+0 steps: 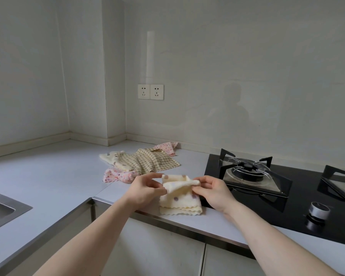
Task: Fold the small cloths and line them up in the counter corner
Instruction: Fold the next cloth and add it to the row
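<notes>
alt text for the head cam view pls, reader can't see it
Both hands, left and right, pinch a cream dotted cloth mid-fold at the front edge of a white counter. Behind it lies a loose pile of cloths, checked and pink ones among them; a black gas hob sits to the right and a sink at far left.

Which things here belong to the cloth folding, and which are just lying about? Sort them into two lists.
Part of the job:
cream dotted cloth, pinched by left hand and right hand
checked cloth
pink floral cloth
second pink cloth
cream cloth under the checked one
counter

Just lying about:
gas hob
hob knob
sink
wall sockets
</notes>
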